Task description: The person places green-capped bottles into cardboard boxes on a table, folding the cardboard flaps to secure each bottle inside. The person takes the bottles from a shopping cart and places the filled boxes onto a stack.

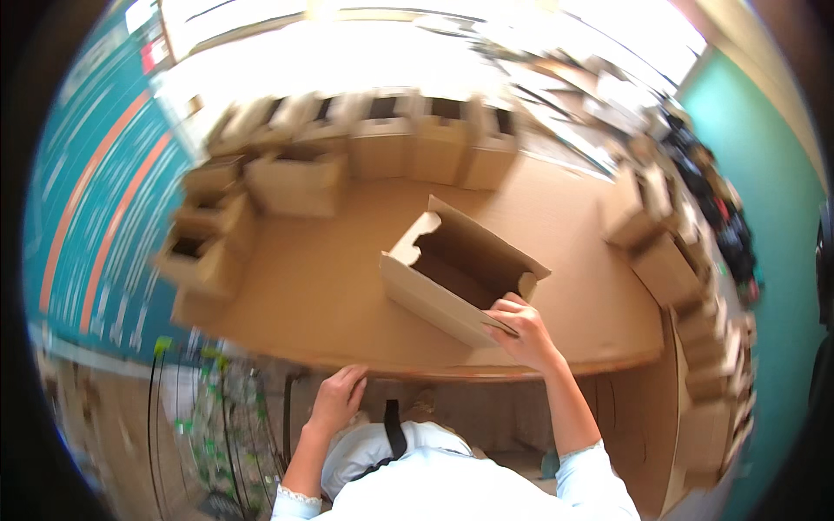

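The table (308, 286) carries a row of standing boxes (383, 149) along its far side, seemingly done. Mid-table, the open box (460, 271) has its walls up; its end flaps may need folding. The right hand (519, 332) pinches its rim; the left hand (337, 398), loosely curled, shows nothing held.

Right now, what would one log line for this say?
Right hand: grips open box at near right corner | Left hand: at near edge of table | Other boxes: left, far and right sides
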`<state>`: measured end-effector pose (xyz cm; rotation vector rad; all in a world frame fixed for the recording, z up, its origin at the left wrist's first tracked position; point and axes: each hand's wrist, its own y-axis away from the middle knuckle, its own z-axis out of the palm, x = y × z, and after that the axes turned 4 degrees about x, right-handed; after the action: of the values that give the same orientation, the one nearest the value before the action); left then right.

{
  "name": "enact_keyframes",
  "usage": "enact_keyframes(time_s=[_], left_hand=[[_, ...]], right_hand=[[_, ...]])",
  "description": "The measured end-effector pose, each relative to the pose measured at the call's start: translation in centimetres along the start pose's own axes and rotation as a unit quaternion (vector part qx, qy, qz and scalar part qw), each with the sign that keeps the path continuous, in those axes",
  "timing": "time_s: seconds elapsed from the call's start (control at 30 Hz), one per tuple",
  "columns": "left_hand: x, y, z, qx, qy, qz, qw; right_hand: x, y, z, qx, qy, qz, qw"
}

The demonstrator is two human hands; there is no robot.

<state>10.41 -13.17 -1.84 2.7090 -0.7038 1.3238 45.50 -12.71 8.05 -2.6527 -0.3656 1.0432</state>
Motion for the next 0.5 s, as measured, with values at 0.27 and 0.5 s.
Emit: enact_keyframes(time_s=[0.27,0.5], left_hand=[[-10.1,16.6,-13.9,0.315,-0.086,-0.189,0.926],[-26.7,40.4,-17.9,0.383,-0.146,-0.526,0.746]], right_hand=[[-6.2,-5.3,6.6,-0.089,0.096,-0.049,0.990],[-5.6,-7.4,4.3,-0.234,0.235,-0.056,0.942]])
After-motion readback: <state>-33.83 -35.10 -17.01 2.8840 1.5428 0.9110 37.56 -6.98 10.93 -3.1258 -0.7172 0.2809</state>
